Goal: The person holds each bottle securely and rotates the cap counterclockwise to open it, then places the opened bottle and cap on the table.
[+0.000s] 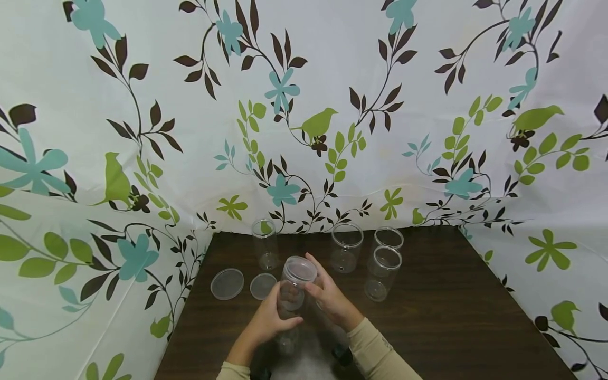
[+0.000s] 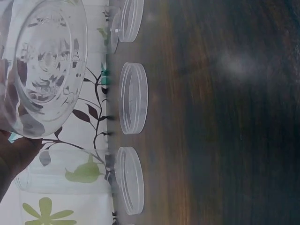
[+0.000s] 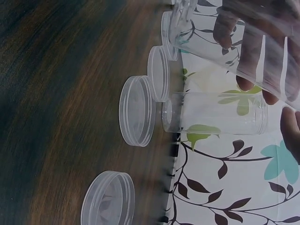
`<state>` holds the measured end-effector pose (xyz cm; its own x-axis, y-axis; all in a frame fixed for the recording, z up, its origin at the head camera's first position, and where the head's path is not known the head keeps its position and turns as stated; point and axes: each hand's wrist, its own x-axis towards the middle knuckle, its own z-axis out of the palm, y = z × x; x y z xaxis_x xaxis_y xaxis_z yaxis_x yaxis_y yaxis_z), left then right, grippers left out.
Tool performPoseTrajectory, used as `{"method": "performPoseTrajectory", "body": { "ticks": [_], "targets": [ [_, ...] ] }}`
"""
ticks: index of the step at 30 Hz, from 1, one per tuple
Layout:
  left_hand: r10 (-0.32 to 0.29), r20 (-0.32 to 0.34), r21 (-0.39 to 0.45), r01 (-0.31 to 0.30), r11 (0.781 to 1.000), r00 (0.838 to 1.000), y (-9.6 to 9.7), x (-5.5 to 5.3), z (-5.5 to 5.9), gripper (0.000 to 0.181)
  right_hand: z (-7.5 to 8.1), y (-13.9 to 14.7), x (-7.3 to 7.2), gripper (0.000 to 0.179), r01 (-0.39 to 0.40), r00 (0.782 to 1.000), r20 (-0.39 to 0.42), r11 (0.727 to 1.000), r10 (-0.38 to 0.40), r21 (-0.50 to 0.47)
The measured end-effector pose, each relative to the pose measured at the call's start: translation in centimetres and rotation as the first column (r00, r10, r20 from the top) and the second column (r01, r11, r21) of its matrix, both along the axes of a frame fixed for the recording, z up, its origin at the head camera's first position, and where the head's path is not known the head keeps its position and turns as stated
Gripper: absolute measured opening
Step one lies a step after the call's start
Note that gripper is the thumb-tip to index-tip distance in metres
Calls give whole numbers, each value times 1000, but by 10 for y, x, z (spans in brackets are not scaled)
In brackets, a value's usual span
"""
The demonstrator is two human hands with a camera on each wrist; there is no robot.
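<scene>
A transparent plastic jar (image 1: 291,298) is held up over the dark table, a pale see-through lid (image 1: 301,268) at its mouth. My left hand (image 1: 267,319) grips the jar's body from the left side. On the right, my right hand (image 1: 332,302) holds the lid between thumb and fingers at its edge. The left wrist view looks up at the jar's round base (image 2: 49,61), raised off the table. Through the wall of the jar (image 3: 211,44), fingers show in the right wrist view.
Jars stand without lids at the back: one on the left (image 1: 264,245), others at the right, including a wide jar (image 1: 347,250) and a narrower jar (image 1: 381,277). Loose lids lie at left, among them a larger lid (image 1: 227,284) and a smaller lid (image 1: 263,286). Patterned cloth (image 1: 332,200) hangs behind.
</scene>
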<state>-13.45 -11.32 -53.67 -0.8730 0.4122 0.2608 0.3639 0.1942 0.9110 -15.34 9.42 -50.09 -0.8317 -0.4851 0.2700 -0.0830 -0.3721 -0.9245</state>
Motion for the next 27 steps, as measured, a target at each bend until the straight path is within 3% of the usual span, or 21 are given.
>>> {"method": "performPoseTrajectory", "body": {
  "ticks": [7, 11, 23, 27],
  "targets": [
    [132, -1, -37, -132, 991, 991, -7, -2, 2, 78, 1, -2, 6, 72, 192, 981, -30, 979, -190, 67],
    [194, 10, -54, -194, 980, 981, -10, -3, 2, 82, -1, -4, 9, 62, 207, 978, -42, 976, -204, 71],
    [188, -78, -96, -195, 976, 979, -6, -3, -2, 84, 3, -9, 10, 67, 169, 985, -51, 983, -165, 69],
    [127, -79, -94, -135, 986, 989, -4, -2, -3, 86, 3, -10, 8, 76, 151, 987, -68, 986, -146, 72]
  ]
}}
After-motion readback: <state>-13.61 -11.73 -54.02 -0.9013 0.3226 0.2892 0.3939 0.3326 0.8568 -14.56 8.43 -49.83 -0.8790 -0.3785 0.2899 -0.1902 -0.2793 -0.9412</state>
